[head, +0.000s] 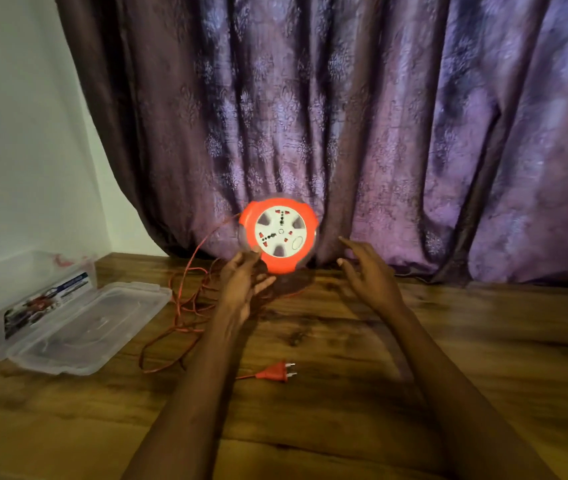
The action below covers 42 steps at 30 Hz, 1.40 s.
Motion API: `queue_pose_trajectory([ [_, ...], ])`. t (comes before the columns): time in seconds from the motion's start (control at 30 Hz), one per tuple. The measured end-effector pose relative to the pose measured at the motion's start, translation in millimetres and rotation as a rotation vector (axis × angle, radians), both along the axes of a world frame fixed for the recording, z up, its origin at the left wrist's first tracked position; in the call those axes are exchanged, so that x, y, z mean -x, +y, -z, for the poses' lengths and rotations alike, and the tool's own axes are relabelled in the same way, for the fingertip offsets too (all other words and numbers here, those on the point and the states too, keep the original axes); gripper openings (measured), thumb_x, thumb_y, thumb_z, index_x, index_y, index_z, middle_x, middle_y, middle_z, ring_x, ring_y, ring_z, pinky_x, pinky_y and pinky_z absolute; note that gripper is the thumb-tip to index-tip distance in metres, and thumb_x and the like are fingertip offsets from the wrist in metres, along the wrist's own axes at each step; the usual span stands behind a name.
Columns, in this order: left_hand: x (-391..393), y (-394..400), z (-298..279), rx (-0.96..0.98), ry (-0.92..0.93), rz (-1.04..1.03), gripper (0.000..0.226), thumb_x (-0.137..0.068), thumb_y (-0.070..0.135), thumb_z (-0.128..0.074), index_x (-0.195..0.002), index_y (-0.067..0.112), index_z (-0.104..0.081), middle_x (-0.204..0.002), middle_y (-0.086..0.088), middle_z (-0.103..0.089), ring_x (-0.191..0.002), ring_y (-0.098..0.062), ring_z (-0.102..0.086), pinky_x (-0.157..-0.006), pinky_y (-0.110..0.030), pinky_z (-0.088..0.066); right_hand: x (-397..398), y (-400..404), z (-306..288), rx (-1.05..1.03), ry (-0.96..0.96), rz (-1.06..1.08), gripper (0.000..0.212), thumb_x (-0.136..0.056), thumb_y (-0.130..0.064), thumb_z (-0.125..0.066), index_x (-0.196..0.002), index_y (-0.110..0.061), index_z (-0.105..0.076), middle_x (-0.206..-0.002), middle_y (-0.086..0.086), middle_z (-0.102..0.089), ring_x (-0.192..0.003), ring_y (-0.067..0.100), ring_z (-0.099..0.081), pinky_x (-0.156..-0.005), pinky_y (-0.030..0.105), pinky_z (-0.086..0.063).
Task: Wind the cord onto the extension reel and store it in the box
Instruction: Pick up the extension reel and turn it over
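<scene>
wooden floor (448,358), purple curtain (344,116) behind; loose cord (185,306) beside open box (68,327)

Reel (278,234) orange, white face; cord (185,303) and plug (273,372) orange; curtain (344,116) purple damask; floor (344,393) brown woodgrain.

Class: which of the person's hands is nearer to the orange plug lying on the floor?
Left. The left hand is above the plug, slightly left; the right hand is farther up and right.

Box (16,306) far left; plug (273,372) before reel (279,235)
</scene>
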<state>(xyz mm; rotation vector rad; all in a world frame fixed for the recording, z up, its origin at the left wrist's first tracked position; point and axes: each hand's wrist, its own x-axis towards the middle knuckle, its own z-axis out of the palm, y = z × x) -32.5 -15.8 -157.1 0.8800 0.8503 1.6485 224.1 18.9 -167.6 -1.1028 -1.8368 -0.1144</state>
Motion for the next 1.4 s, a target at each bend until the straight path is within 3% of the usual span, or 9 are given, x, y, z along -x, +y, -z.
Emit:
queue_pose_trajectory([
  [0.27, -39.6, -3.7, 15.7, -0.054, 0.381, 0.019, 0.014, -0.098, 0.018, -0.06, -0.11, 0.018, -0.067, -0.08, 0.003, -0.065, -0.067, -0.004, -0.058, -0.058, -0.022, -0.055, -0.2, -21.2, -1.4, -0.179, -0.505, 0.026, 0.053, -0.087, -0.024, -0.062, -0.138, -0.037, -0.055, -0.139, 0.005, -0.053, -0.121, 0.03, -0.051, -0.089, 0.045, -0.047],
  [0.43, -41.6, -3.0, 19.0, -0.127, 0.524, 0.015, 0.011, -0.097, 0.006, -0.058, -0.102, 0.009, -0.067, -0.065, 0.009, -0.063, -0.051, 0.004, -0.049, -0.048, -0.014, -0.04, 3.1, -25.9, 2.9, -0.193, -0.582, -0.024, 0.049, -0.075, -0.029, -0.058, -0.123, -0.039, -0.063, -0.143, 0.004, -0.051, -0.125, 0.03, -0.048, -0.088, 0.044, -0.046],
  [0.6, -32.5, 1.3, 17.7, -0.103, 0.588, 0.078, 0.022, -0.095, 0.007, -0.061, -0.109, -0.009, -0.063, -0.086, -0.015, -0.058, -0.07, -0.017, -0.045, -0.056, -0.028, -0.037, 9.7, -24.1, 11.2, -0.213, -0.738, 0.006, 0.05, -0.076, -0.031, -0.049, -0.122, -0.048, -0.057, -0.148, 0.002, -0.047, -0.138, 0.032, -0.037, -0.102, 0.044, -0.035],
  [0.77, -34.7, 1.1, 19.9, -0.153, 0.56, 0.085, 0.009, -0.096, 0.01, -0.061, -0.092, 0.005, -0.068, -0.062, 0.004, -0.057, -0.053, -0.005, -0.045, -0.048, -0.02, -0.035, 12.5, -26.6, 10.2, -0.277, -0.694, 0.158, 0.051, -0.08, -0.036, -0.051, -0.128, -0.051, -0.053, -0.136, 0.004, -0.056, -0.13, 0.033, -0.043, -0.103, 0.051, -0.032],
  [1.0, -64.6, -1.5, 28.0, -0.201, 0.387, 0.0, 0.031, -0.093, 0.007, -0.065, -0.123, 0.004, -0.068, -0.082, -0.008, -0.06, -0.071, -0.014, -0.049, -0.063, -0.027, -0.044, 36.6, -32.9, 0.0, -0.075, -0.294, 0.496, 0.062, -0.069, -0.062, -0.06, -0.127, -0.042, -0.052, -0.093, 0.006, -0.074, -0.095, 0.03, -0.063, -0.08, 0.041, -0.04],
  [1.1, -70.9, -0.1, 32.2, -0.277, 0.491, -0.077, 0.04, -0.09, 0.008, -0.069, -0.13, 0.005, -0.064, -0.101, -0.009, -0.06, -0.081, -0.01, -0.055, -0.075, -0.024, -0.048, 42.0, -33.7, -7.2, 0.262, 0.028, 0.536, 0.068, -0.062, -0.072, -0.058, -0.12, -0.037, -0.048, -0.098, 0.01, -0.073, -0.096, 0.033, -0.068, -0.082, 0.039, -0.047],
  [1.17, -74.2, 0.6, 33.1, -0.284, 0.491, -0.093, 0.043, -0.087, 0.008, -0.072, -0.129, 0.004, -0.064, -0.107, -0.01, -0.06, -0.086, -0.01, -0.06, -0.081, -0.024, -0.052, 39.3, -32.9, -14.8, 0.533, 0.385, 0.402, 0.073, -0.06, -0.073, -0.064, -0.115, -0.026, -0.058, -0.098, 0.009, -0.073, -0.093, 0.031, -0.069, -0.079, 0.037, -0.051],
  [1.27, -78.2, -1.0, 35.3, -0.301, 0.497, -0.089, 0.04, -0.086, 0.009, -0.073, -0.126, 0.007, -0.067, -0.112, -0.018, -0.063, -0.095, -0.014, -0.061, -0.091, -0.033, -0.052, 35.8, -30.3, -12.6, 0.754, 0.968, 0.008, 0.052, -0.075, -0.056, -0.073, -0.093, -0.007, -0.071, -0.065, 0.012, -0.072, -0.045, 0.021, -0.062, -0.042, 0.023, -0.044],
  [1.4, -73.7, 1.9, 36.3, -0.335, 0.559, -0.134, 0.034, -0.088, 0.009, -0.072, -0.121, 0.011, -0.07, -0.098, -0.007, -0.062, -0.083, -0.001, -0.058, -0.078, -0.016, -0.049, 36.1, -26.8, -5.4, 0.765, 0.929, -0.022, 0.048, -0.08, -0.058, -0.07, -0.079, -0.01, -0.069, -0.06, 0.012, -0.072, -0.03, 0.014, -0.047, -0.036, 0.016, -0.032],
])
